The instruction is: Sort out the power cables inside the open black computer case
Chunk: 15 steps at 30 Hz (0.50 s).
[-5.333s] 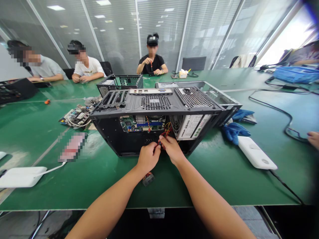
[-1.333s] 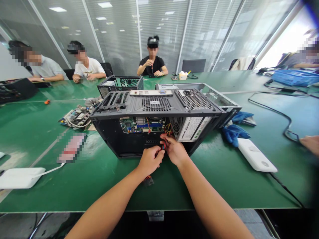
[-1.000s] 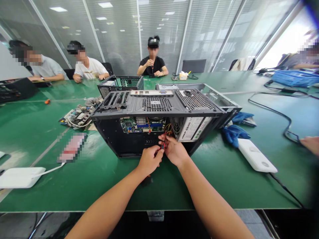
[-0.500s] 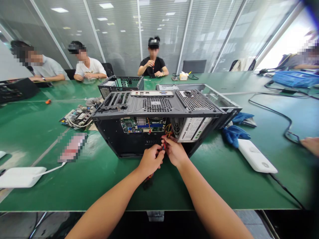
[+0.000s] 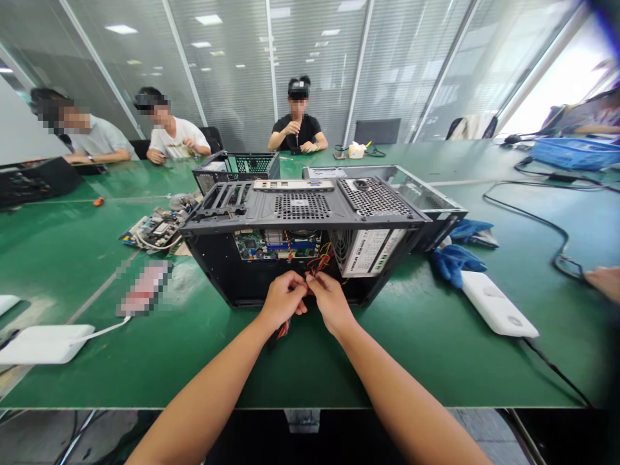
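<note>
The step in hand seems to be teasing at the red and yellow wires (image 5: 323, 261) by the open side of the computer case (image 5: 310, 224); the next move likely calls for a light, steady hold. The left hand (image 5: 281, 298) and right hand (image 5: 332, 301) meet, fingers pinching the wires, the exact contact hidden. From there, the wires run toward one o'clock, the power supply (image 5: 372, 252) sits at two, and a cable bundle (image 5: 283, 330) shows at seven.

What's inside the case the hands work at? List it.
The case shows a circuit board, a power supply, and red and yellow wires. The left hand and right hand cover part of its opening; the top panel hides more.
</note>
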Motion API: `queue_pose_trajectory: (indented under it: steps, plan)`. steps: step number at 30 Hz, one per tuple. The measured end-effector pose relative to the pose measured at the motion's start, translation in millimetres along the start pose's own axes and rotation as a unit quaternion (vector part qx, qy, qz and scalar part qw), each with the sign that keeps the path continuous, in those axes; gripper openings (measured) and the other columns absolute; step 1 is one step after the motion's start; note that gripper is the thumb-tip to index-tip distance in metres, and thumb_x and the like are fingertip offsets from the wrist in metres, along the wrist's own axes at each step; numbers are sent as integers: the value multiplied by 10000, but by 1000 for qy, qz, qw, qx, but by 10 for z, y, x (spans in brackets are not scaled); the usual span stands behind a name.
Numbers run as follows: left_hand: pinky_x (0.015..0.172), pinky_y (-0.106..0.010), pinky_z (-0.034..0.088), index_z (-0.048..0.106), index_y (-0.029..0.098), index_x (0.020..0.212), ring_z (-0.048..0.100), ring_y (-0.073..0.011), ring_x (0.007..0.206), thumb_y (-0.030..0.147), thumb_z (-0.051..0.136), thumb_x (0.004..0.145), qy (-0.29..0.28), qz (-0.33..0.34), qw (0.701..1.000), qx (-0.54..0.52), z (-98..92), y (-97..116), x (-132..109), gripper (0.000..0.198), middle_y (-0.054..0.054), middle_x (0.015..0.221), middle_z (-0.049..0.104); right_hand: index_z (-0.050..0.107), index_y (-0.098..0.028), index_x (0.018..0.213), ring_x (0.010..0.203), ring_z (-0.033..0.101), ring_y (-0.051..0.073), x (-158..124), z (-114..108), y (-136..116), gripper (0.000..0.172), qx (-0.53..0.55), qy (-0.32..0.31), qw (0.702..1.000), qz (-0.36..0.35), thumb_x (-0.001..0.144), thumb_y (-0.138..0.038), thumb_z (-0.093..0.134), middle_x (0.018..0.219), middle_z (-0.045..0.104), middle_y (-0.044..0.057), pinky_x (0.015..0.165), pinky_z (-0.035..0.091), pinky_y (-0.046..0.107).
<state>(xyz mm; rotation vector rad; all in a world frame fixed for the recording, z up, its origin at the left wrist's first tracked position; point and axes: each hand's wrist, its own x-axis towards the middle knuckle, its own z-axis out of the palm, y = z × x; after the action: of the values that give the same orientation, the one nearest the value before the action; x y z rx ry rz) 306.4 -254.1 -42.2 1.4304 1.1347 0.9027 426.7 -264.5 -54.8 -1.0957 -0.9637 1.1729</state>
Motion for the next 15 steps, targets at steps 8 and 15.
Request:
queue_pose_trajectory:
  steps: [8, 15]
  plan:
    - [463, -184, 473, 547, 156, 749, 618, -102, 491, 290, 582, 799, -22, 46, 998, 48, -34, 20, 9, 148, 14, 628, 620, 513, -209, 671, 560, 442, 127, -36, 33, -43, 391, 76, -15, 995, 58, 676, -547, 711, 603, 466, -45, 506, 380, 270]
    - [490, -194, 467, 636, 148, 761, 636, -118, 525, 254, 552, 810, -44, 66, 990, 113, -116, 81, 11, 144, -23, 698, 680, 498, -201, 624, 576, 445, 126, -34, 15, -30, 403, 68, 0, 996, 49, 674, -529, 726, 589, 461, -42, 525, 374, 266]
